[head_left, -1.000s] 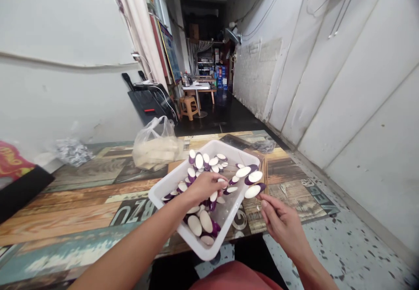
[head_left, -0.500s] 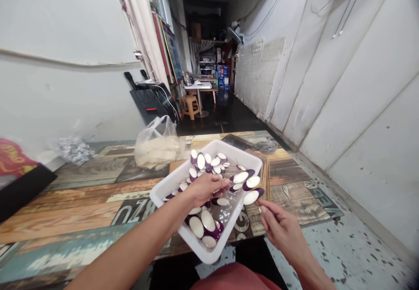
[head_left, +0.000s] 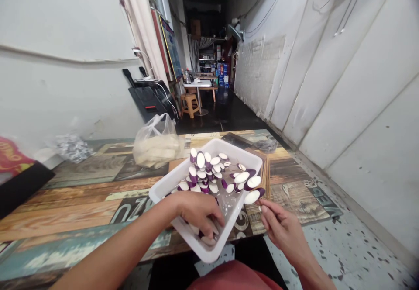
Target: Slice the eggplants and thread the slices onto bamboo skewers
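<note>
A white plastic tray holds many oval slices with white faces and purple skin, which look like eggplant slices. My left hand reaches down into the near corner of the tray. Its fingers are apart and curl over slices there, partly hiding them. Beyond the tray's right rim, my right hand pinches the end of a thin skewer, mostly hidden. Several slices overlap in a row from those fingertips back over the tray, apparently threaded on the skewer.
Thin wooden skewers lie right of the tray on the wood-patterned table. Behind the tray are a clear plastic bag with pale contents and a dark bag. A red packet is at far left.
My left hand has moved from the slices near the right hand down toward the tray's near corner, its fingers now among the slices. My right hand has stayed nearly still.
</note>
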Demonstrator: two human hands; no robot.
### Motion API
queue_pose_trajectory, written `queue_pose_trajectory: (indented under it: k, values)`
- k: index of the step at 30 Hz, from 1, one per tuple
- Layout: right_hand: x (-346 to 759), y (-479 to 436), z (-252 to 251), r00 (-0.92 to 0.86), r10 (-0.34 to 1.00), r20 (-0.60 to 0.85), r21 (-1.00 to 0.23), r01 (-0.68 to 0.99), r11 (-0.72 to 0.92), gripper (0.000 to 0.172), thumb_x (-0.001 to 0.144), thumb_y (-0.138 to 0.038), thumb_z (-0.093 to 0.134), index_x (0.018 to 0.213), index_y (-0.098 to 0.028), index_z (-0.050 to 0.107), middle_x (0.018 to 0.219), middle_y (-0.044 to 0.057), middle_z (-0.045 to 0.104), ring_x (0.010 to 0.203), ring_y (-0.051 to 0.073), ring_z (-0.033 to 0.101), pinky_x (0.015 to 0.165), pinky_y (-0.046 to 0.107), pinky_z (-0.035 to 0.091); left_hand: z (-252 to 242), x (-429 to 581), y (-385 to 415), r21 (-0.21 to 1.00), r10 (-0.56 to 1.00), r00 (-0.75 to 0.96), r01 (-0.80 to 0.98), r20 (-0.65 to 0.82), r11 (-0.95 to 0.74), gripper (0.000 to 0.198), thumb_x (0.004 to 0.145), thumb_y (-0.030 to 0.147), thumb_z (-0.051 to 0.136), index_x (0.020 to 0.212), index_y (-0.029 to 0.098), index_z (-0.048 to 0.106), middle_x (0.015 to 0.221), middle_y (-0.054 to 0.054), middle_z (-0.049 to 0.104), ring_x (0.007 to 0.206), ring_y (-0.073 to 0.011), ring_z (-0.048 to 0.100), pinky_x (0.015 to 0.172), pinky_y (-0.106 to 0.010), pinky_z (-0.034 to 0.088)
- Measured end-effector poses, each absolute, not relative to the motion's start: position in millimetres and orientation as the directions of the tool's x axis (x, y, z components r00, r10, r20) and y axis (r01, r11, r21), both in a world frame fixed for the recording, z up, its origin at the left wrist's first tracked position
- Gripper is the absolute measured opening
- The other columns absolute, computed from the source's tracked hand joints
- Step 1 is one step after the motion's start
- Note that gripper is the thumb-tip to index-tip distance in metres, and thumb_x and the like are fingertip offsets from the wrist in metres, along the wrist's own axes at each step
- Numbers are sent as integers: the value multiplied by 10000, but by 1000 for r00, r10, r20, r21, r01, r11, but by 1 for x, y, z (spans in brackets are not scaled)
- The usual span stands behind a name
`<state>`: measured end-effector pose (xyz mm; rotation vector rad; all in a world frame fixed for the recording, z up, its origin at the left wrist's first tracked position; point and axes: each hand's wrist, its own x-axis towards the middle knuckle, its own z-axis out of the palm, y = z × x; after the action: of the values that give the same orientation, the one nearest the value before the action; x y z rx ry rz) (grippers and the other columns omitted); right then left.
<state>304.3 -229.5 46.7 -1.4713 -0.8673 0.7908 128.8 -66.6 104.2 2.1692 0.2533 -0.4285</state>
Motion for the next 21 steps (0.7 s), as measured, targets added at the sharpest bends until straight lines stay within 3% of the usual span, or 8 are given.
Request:
queue_pose_trajectory:
  k: [2, 5, 8, 12, 15, 18, 21]
  values:
    - [304, -229, 47, 479, 877, -17, -998, 50, -47, 474, 733, -506, 587, 1012, -129, 660, 464, -42, 414, 359, 59, 311, 320, 178, 227, 99, 129, -67, 673, 37, 912, 328, -408, -664, 287, 500, 159, 726, 769, 259, 726, 708, 6, 689, 640, -169, 579, 579, -212, 384]
    - [304, -229, 48, 467, 883, -51, -997, 34, -76, 501, 719, -534, 582, 1010, -134, 664, 463, -38, 416, 374, 68, 324, 325, 181, 231, 92, 130, -66, 607, 139, 909, 370, -393, -703, 217, 545, 100, 655, 676, 259, 722, 617, 23, 668, 560, -140, 551, 523, -201, 352]
    - [304, -230, 49, 471, 880, -66, -997, 10, -80, 503, 713, -532, 592, 1012, -132, 659, 480, -33, 420, 407, 79, 348, 340, 183, 241, 90, 132, -64, 646, 234, 914, 401, -332, -650, 196, 601, 115, 614, 675, 260, 723, 659, 23, 684, 597, -141, 577, 550, -197, 371]
    - [306, -234, 47, 469, 877, -105, -994, -59, -88, 479, 722, -494, 610, 1047, -142, 628, 511, -42, 405, 437, 75, 348, 359, 174, 245, 93, 137, -61, 830, 480, 836, 452, -266, -327, 185, 686, 216, 581, 806, 220, 721, 596, -1, 656, 509, -142, 569, 528, -217, 399]
    - [306, -237, 46, 454, 883, -123, -992, -73, -100, 460, 730, -499, 596, 1030, -152, 629, 503, -49, 387, 420, 70, 331, 355, 176, 238, 93, 143, -59, 946, 673, 698, 325, -246, 8, 294, 726, 217, 572, 1004, 192, 664, 663, -21, 656, 567, -139, 595, 568, -224, 444]
    - [307, -239, 44, 403, 907, -120, -993, -29, -118, 439, 771, -483, 560, 1055, -152, 610, 505, -53, 387, 401, 61, 294, 351, 179, 214, 92, 146, -57, 953, 698, 656, 118, -286, 280, 413, 707, 114, 616, 1115, 167, 578, 899, -73, 657, 805, -154, 631, 757, -266, 483]
    - [309, -241, 40, 361, 928, -88, -993, 43, -110, 414, 816, -450, 518, 1082, -141, 590, 517, -49, 394, 415, 63, 290, 367, 185, 218, 89, 146, -54, 909, 709, 628, -6, -321, 416, 330, 716, 96, 637, 1035, 117, 557, 930, -122, 645, 875, -177, 632, 843, -310, 481]
